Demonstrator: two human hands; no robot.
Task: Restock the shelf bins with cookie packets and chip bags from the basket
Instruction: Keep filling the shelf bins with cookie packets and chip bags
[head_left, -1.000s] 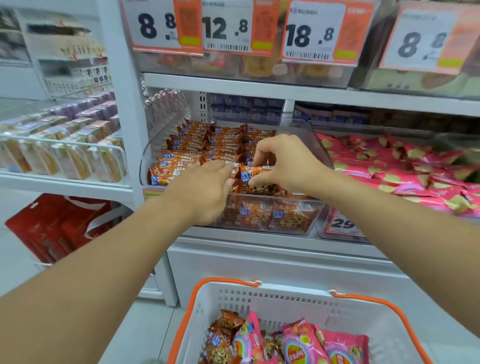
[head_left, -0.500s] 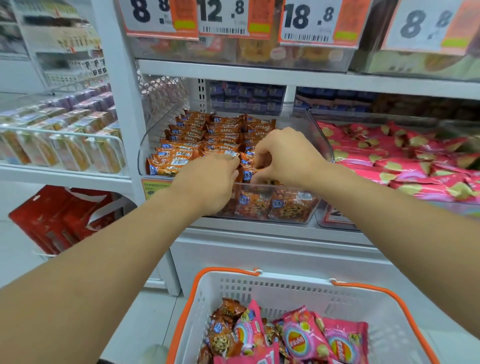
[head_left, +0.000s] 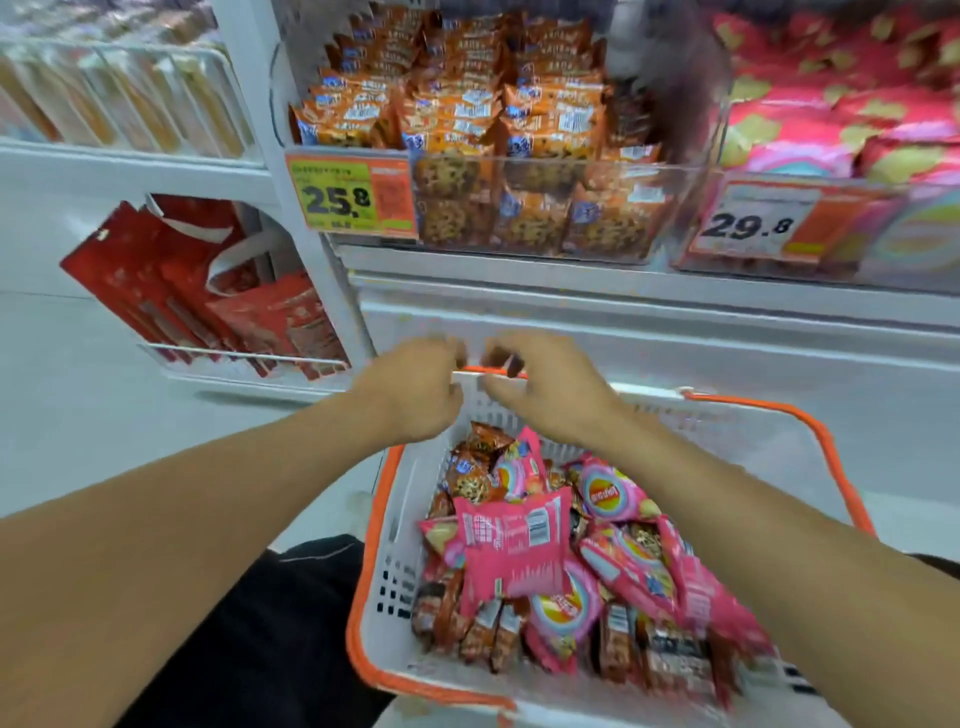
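A white basket with an orange rim (head_left: 387, 545) sits low in front of me, filled with pink chip bags (head_left: 511, 551) and brown cookie packets (head_left: 472, 480). My left hand (head_left: 415, 392) and my right hand (head_left: 545, 387) hover side by side over the basket's far edge, fingers curled and apart, holding nothing. Above, a clear shelf bin (head_left: 670, 208) holds rows of orange cookie packets (head_left: 457, 109). To its right another bin holds pink chip bags (head_left: 841, 119).
Price tags reading 25.8 (head_left: 340, 197) and 29.8 (head_left: 748, 226) hang on the bin fronts. Red bags (head_left: 208, 291) stand in a low rack at left. A wire shelf of boxed goods (head_left: 119, 98) is at upper left. Pale floor lies at left.
Both hands left the cookie bin and dropped down to the basket's far edge. My view tilted downward, so the basket now fills the lower frame.
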